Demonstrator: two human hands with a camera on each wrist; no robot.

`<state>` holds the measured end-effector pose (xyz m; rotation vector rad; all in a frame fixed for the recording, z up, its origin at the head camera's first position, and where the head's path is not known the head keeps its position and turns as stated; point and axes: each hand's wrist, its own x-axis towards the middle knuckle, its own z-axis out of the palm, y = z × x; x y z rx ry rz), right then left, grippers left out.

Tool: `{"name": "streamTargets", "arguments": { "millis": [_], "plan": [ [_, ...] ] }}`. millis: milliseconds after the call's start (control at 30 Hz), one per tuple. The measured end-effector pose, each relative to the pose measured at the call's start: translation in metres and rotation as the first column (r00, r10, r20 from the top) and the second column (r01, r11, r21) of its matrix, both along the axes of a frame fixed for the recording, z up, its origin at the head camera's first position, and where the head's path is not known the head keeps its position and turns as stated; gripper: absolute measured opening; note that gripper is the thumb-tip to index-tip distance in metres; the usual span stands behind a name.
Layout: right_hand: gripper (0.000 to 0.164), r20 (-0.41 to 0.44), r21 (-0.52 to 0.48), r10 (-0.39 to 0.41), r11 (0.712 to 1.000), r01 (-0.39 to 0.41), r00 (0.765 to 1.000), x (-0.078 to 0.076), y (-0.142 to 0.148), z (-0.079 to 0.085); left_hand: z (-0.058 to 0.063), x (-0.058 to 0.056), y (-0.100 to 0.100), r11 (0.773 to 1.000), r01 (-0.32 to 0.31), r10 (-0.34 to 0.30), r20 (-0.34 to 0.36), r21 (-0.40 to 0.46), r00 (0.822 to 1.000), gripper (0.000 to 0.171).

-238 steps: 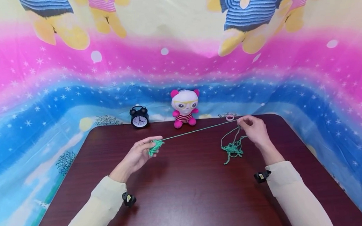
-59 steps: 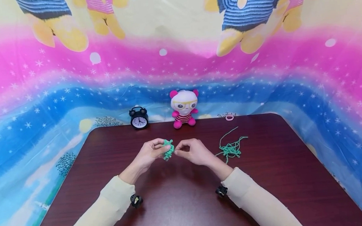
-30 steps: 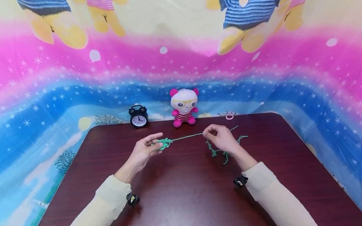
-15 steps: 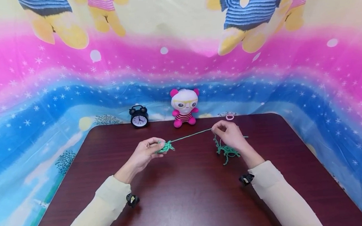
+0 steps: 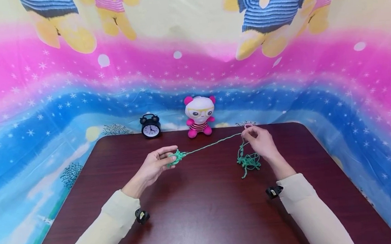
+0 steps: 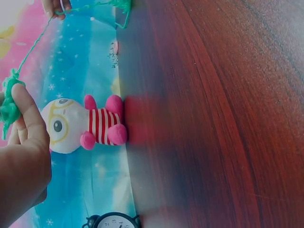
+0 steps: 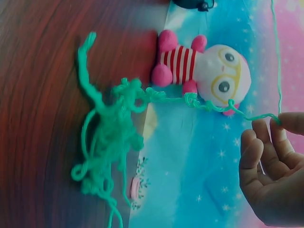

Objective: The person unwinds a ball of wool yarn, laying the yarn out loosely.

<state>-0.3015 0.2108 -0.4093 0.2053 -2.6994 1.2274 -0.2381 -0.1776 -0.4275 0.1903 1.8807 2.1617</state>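
Observation:
Between thumb and fingers my left hand (image 5: 152,167) holds a small bunch of green yarn (image 5: 177,158), left of the table's middle. From that bunch a single strand (image 5: 214,143) runs up to the right, nearly straight. My right hand (image 5: 261,142) pinches the strand between thumb and index finger, higher and to the right. Below the pinch, kinked yarn hangs down to a loose tangle (image 5: 250,161), large in the right wrist view with a thick end (image 7: 88,47) sticking out. The left wrist view shows the left thumb pressed on the green bunch (image 6: 10,104).
At the back edge of the dark wooden table (image 5: 202,212) stand a black alarm clock (image 5: 150,127) and a pink and white panda plush (image 5: 199,116). A small pink ring (image 5: 248,126) lies behind my right hand. A printed cloth (image 5: 192,73) hangs behind.
My right hand was close to the left, then moved right and slightly up, drawing out a longer strand between them. The left hand shifted a little to the left, still holding the bunch.

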Motion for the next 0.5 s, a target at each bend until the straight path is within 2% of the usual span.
{"name": "streamTargets", "arguments": {
  "millis": [200,500],
  "plan": [
    [0.03,-0.008,-0.007,-0.038,0.999,0.038,0.999,-0.002,0.012,-0.001,-0.001,-0.001,-0.002,0.999,0.041,-0.041,0.014,-0.021,0.999,0.052],
    [0.03,-0.01,-0.022,-0.059,0.998,0.059,0.998,-0.001,0.021,0.0,-0.003,-0.001,-0.002,0.997,0.078,-0.077,0.019,-0.007,0.997,0.016]
  ]
}}
